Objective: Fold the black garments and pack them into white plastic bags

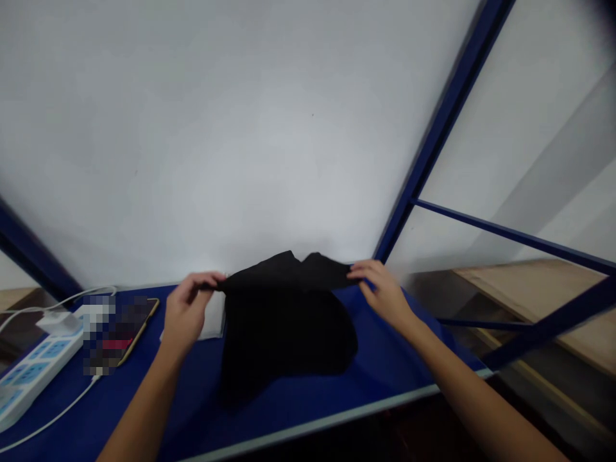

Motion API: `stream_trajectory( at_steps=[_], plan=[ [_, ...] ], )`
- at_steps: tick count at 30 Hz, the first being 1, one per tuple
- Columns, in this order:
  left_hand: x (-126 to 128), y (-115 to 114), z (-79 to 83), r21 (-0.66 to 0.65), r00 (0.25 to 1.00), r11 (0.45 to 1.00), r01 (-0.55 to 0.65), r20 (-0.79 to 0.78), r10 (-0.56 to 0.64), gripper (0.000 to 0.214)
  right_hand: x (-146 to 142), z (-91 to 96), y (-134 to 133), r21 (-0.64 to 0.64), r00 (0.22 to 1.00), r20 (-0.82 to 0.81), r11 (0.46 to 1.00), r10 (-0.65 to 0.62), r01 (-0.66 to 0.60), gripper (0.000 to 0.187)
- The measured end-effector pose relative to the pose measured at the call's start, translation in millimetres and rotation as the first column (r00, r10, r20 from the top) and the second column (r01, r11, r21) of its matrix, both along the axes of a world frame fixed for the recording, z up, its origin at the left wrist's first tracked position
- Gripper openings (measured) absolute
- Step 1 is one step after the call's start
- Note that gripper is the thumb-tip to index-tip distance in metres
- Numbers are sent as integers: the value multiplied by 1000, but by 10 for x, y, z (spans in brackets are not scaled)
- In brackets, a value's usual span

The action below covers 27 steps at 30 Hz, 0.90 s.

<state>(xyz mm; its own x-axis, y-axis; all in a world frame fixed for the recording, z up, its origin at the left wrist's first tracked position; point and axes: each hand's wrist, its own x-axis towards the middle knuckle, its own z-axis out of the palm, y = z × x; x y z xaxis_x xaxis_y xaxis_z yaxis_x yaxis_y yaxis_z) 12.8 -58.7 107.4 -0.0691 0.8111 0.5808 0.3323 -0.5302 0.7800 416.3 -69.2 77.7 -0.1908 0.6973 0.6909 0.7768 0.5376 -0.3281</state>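
Note:
A black garment (283,321) lies on the blue table (394,366) in front of me, its far edge lifted off the surface. My left hand (187,309) pinches the garment's far left corner between thumb and fingers. My right hand (380,289) grips the far right corner the same way. Both forearms reach in from the bottom of the view. A white cloth or paper (212,317) peeks out under the garment's left side, just beside my left hand.
A phone (128,330) lies at the left with a white cable running to it. Further left sit a white power strip (33,369) and a charger (55,321). A blue metal frame post (433,141) rises at the right, against a white wall.

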Motion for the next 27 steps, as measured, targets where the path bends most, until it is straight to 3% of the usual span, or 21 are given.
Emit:
stream_trajectory(
  at_steps=[2,5,8,11,14,17,19,22,24,27],
  plan=[
    [-148,-340,-341,-84,961,993,80,-259,-99,10,54,-320,-330,-101,989,142,994,49,-35,31],
    [-352,-748,-781,-158,795,974,165,-563,-226,10,110,-681,-720,-304,928,326,950,179,-77,37],
    [-470,-922,-918,-195,703,966,168,-663,-256,18,113,-685,-877,-373,900,387,927,200,-45,43],
    [-369,-859,-770,-141,752,981,131,-630,-191,21,15,-428,-775,-354,925,353,935,139,-6,42],
    [-6,-662,-560,-159,794,978,135,-573,-203,23,-195,-233,-496,-366,951,280,930,129,-19,32],
    [445,-439,-507,-268,682,929,255,-632,-369,25,-453,-293,-166,-399,954,284,916,99,24,29],
    [666,-309,-599,-314,566,910,269,-714,-414,31,-602,-442,22,-439,945,327,890,31,122,38],
    [792,-182,-857,-372,445,924,85,-816,-369,56,-733,-698,205,-543,931,364,805,-30,238,63],
    [777,-150,-1025,-396,408,918,-7,-839,-359,68,-748,-830,266,-604,933,359,759,-11,241,68],
    [734,-138,-1163,-402,400,915,-28,-844,-358,73,-685,-955,324,-630,936,352,742,6,232,66]
  ],
)
